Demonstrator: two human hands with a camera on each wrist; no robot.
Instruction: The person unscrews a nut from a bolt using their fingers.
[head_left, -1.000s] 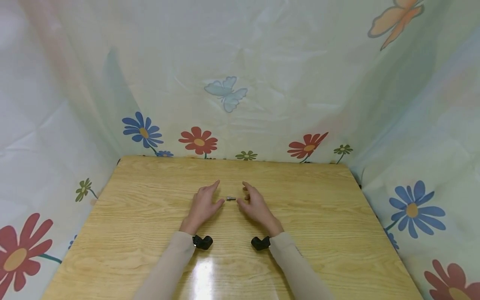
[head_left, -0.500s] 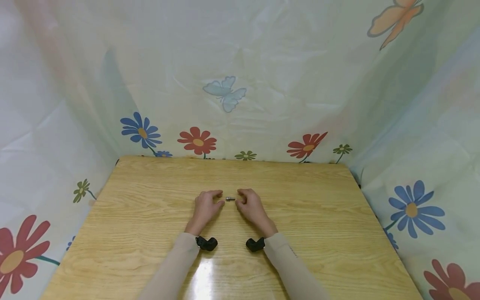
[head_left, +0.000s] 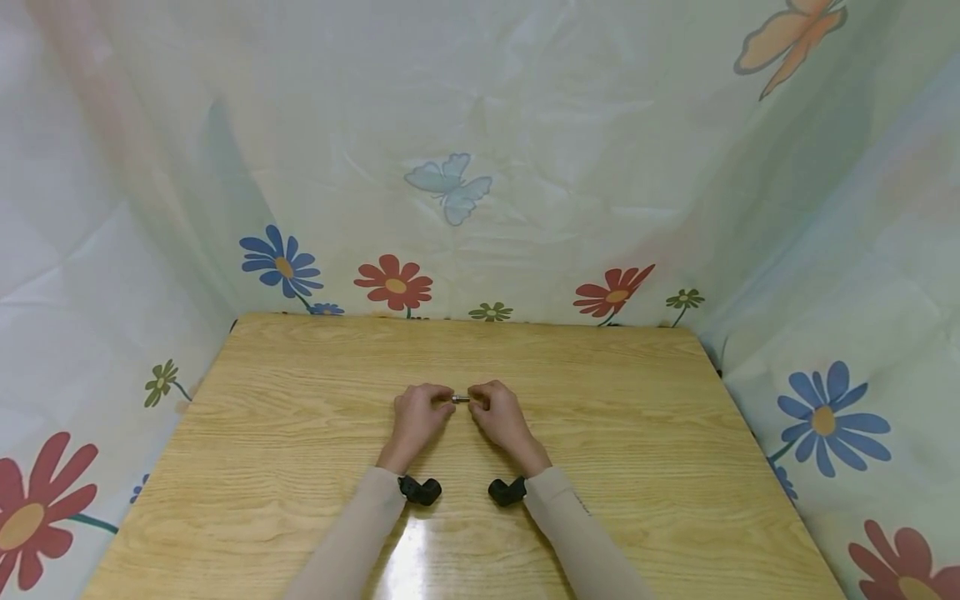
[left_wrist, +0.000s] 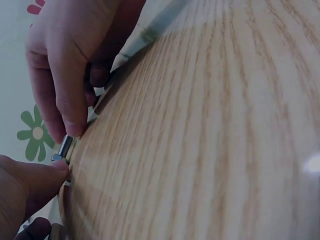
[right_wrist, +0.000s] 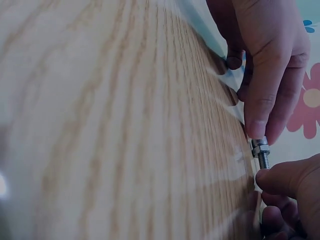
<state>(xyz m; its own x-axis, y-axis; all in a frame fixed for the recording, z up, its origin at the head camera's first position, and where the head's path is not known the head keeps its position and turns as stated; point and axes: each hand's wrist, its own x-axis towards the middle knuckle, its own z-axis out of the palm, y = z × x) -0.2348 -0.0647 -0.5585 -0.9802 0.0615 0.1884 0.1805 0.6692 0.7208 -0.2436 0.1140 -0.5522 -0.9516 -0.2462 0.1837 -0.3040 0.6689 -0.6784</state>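
Observation:
A small silver bolt (head_left: 461,399) lies sideways close over the wooden table, its head to the left and its threaded end to the right. Near the head sits a hex nut (right_wrist: 260,149). My left hand (head_left: 417,417) pinches the head end between thumb and fingers. From the other side, my right hand (head_left: 501,414) pinches the tip of the threads (right_wrist: 263,159). Between the two sets of fingertips only the nut and a short piece of thread show. In the left wrist view, the left thumb (left_wrist: 59,167) lies right at the nut.
The wooden table (head_left: 300,467) stretches out around both hands. Behind it and at both sides hangs a pale curtain (head_left: 562,192) printed with flowers and butterflies. A black wrist camera (head_left: 422,492) sits on the left sleeve, another camera (head_left: 507,492) on the right.
Both hands, earlier spread with fingers apart beside the bolt, have closed in from either side. Their fingertips now pinch its two ends. The bolt has barely moved.

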